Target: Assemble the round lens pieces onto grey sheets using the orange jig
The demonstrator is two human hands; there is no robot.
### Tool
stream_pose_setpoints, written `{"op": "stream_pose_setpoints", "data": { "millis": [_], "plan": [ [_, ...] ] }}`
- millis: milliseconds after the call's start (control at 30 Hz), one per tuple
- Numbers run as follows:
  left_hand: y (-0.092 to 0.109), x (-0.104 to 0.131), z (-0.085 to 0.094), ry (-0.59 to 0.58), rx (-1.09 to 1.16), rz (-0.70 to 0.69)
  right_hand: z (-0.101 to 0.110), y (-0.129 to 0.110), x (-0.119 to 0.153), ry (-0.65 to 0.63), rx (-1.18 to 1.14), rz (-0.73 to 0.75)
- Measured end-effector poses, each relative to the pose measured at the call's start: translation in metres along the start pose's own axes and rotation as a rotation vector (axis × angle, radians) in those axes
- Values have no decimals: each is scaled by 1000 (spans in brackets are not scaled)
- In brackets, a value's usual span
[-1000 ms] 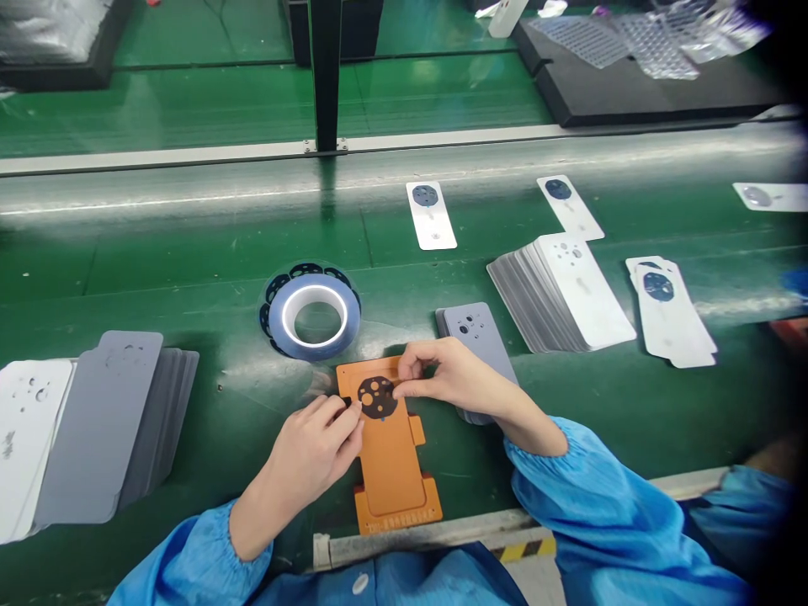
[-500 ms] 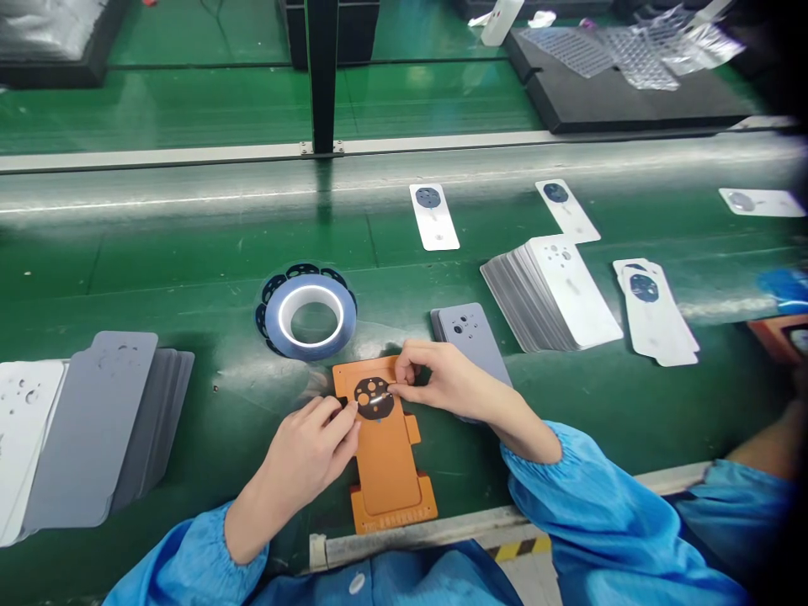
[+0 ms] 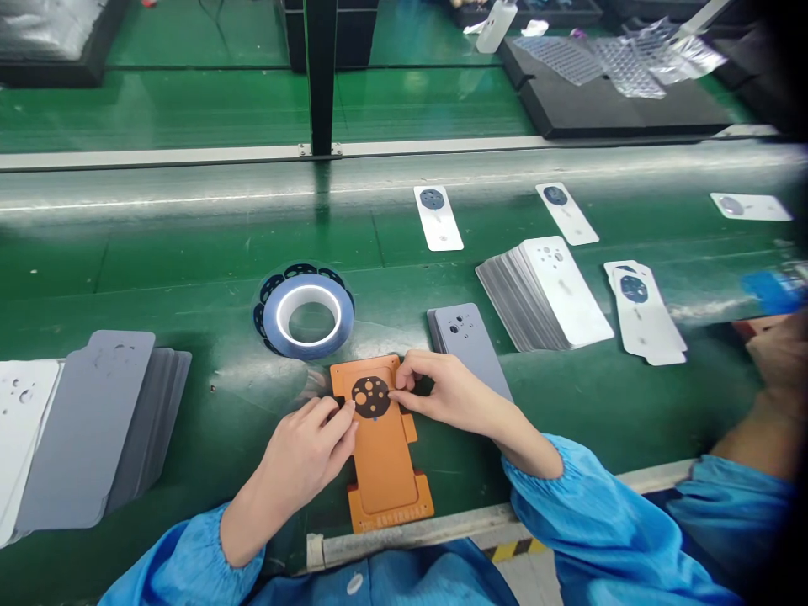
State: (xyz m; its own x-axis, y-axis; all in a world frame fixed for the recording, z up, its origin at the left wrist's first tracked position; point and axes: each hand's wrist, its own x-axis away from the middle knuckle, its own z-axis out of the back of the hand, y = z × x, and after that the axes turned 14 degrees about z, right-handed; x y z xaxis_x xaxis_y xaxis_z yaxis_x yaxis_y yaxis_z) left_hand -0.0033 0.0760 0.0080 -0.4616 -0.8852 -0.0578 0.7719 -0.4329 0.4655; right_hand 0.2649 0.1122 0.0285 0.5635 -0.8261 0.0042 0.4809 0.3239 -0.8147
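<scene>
An orange fixture plate (image 3: pixel 386 471) with a shallow phone-shaped recess lies before me. At its upper end is a thin black round sticker (image 3: pixel 379 406) with several holes cut through it. My left hand (image 3: pixel 300 459) has its fingertips pinched at the sticker's left edge. At the right edge, my right hand (image 3: pixel 451 394) pinches with thumb and forefinger, the other fingers curled. Something small and black shows by the left fingertips; I cannot make it out. Behind the fixture sits a blue tape roll (image 3: pixel 271 320) with black round stickers around its rim.
Grey phone-shaped sheets (image 3: pixel 88 438) are stacked at left, more grey sheets (image 3: pixel 473 337) beside my right hand. A fanned white stack (image 3: pixel 568 295) and white cards with dark discs (image 3: pixel 650 324) lie at right. A co-worker's hand (image 3: pixel 783 353) is at far right. A black post (image 3: pixel 321 84) stands behind.
The black sticker's bright glare is gone and it looks flatter on the fixture. Both my hands stay at its edges. The co-worker's hand has come into view at far right.
</scene>
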Motion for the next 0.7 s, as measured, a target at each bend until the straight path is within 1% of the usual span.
{"op": "stream_pose_setpoints", "data": {
  "millis": [100,167,233,267,300,400,433,467,500,567,633,700],
  "plan": [
    [1,-1,1,10,41,16,-3,-2,0,-21,18,-4],
    [2,-2,1,5,116,52,-3,-2,2,-35,32,-37],
    [1,-1,0,-4,220,103,1,-1,8,-40,55,-66],
    [1,-1,-1,-4,266,135,5,0,12,-22,70,-70],
    [0,-1,-1,-3,302,168,10,1,17,19,93,-68],
    [-3,1,-4,-18,361,245,38,10,32,245,245,-63],
    [-3,1,-4,-28,372,256,49,15,36,298,314,-72],
    [-4,1,-5,-35,381,258,61,20,39,316,376,-89],
    [-4,1,-5,-36,386,258,72,26,41,298,427,-116],
    [-4,2,-6,-26,385,259,89,37,42,192,489,-190],
    [-4,2,-7,-8,378,256,99,47,40,81,504,-242],
    [-3,3,-7,13,378,251,101,52,35,19,492,-250]
  ]
}}
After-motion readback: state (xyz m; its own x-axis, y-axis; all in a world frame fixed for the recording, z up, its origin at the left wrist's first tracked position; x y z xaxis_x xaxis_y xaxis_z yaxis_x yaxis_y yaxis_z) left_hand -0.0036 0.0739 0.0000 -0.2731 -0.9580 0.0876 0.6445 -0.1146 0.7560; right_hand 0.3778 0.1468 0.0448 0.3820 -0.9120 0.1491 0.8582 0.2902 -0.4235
